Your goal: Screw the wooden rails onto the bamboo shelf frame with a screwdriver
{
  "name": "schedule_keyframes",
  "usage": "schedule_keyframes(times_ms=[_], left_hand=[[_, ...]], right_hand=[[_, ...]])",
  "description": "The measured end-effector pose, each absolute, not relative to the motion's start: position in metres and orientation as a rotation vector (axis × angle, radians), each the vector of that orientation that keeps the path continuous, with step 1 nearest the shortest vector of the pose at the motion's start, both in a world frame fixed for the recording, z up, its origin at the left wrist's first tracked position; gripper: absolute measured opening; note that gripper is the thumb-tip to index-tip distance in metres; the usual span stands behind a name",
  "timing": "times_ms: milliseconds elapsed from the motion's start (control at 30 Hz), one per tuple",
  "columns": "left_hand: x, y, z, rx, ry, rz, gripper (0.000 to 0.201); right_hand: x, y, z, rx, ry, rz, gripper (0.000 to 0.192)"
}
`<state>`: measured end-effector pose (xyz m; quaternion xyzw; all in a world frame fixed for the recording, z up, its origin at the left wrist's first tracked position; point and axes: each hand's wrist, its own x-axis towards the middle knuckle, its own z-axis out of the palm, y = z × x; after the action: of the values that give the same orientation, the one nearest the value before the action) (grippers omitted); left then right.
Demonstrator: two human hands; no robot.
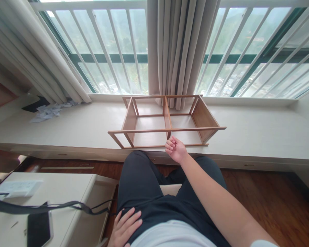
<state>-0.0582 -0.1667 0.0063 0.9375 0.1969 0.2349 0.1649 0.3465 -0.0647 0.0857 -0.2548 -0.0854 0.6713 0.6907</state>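
The wooden frame (168, 116) lies on the pale surface (252, 132) below the window, its near lower rail close to the front edge and the curtain (180, 51) just behind. Open room stretches right toward the wall, and left up to the paper scraps (47, 112). Its long axis runs left to right, along that edge; the rails overhang farther at the left end. The right hand (177, 150) is at the middle divider, fingers (170, 145) curled nearly closed; whether they grip anything, I cannot tell. The left hand (125, 226) rests spread at the hip, holding nothing visible.
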Motion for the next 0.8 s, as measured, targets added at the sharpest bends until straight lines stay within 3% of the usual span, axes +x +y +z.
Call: schedule_keyframes(times_ms=[300, 800], left_hand=[[-0.058, -0.1667, 0.0052, 2.669, 0.559, 0.696, 0.054], [-0.0566, -0.1682, 0.0076, 2.672, 0.568, 0.696, 0.054]], right_hand=[[0.3421, -0.0648, 0.0855, -0.319, -0.102, 1.54, 0.042], [0.3433, -0.0637, 0.0827, -0.545, -0.188, 1.484, 0.044]])
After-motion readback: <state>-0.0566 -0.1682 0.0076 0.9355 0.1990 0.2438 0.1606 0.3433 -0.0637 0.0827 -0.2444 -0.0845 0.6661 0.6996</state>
